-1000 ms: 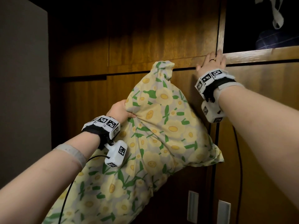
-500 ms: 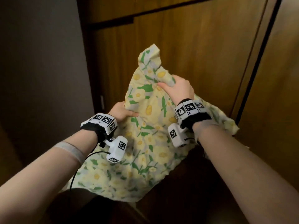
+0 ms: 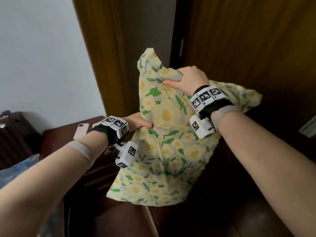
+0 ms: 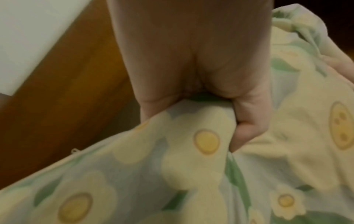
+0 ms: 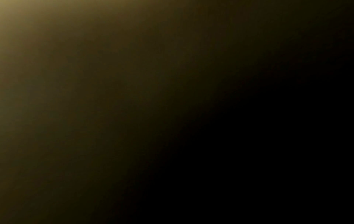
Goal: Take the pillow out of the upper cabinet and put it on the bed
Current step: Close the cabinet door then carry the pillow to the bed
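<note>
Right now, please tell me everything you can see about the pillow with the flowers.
The pillow is soft and limp, in a pale yellow cloth cover printed with yellow-centred flowers and green leaves. It hangs in the air in front of the dark wooden cabinet, resting on nothing. The right hand grips a bunched fold near its top corner, which sticks up; the left hand pinches its left edge. Its lower part droops down, creased. The right wrist view is dark.
</note>
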